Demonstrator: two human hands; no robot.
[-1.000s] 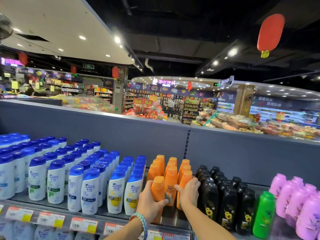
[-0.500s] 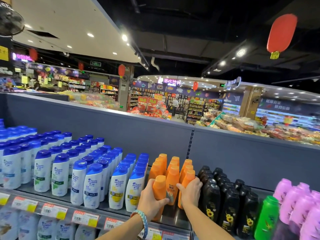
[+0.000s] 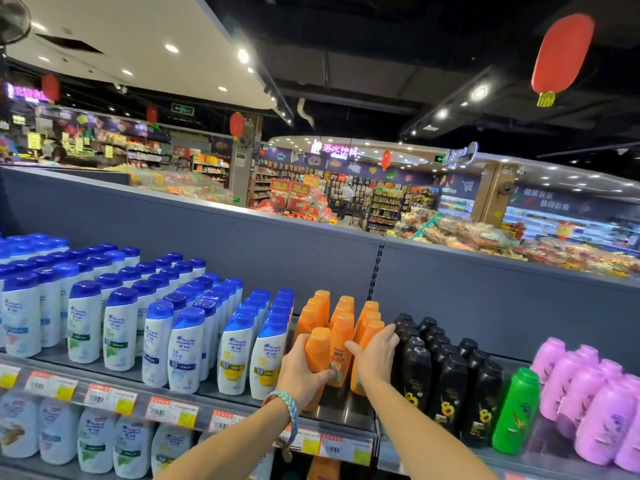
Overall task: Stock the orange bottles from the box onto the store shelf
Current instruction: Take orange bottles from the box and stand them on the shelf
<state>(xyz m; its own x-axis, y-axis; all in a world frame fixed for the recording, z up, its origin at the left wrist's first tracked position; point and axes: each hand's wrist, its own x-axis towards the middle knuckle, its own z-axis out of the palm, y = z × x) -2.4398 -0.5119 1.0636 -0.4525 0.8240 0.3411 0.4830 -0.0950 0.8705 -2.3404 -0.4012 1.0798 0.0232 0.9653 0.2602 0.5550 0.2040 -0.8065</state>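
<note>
nearest the camera, two bare forearms reach forward over the grey metal shelf edge (image 3: 346, 415) with its strip of paper price tags (image 3: 110, 398). the left wrist carries a braided blue and red bracelet (image 3: 289, 408). the left hand (image 3: 303, 374) wraps its fingers around the lower body of an upright orange plastic bottle with an orange cap (image 3: 317, 348), which stands at the front of the left orange column. the right hand (image 3: 375, 356) lies with fingers spread against the side of the front orange bottle of the right column (image 3: 367, 336); whether it grips that bottle cannot be told. between the hands stands a labelled orange bottle (image 3: 341, 344). behind these, further orange bottles (image 3: 341, 304) stand in three rows. white bottles with blue caps (image 3: 187, 344) fill the shelf to the left; black bottles (image 3: 446, 379), one green bottle (image 3: 516, 410) and pink bottles (image 3: 588, 400) stand to the right. a grey back panel (image 3: 242, 251) rises behind them.
</note>
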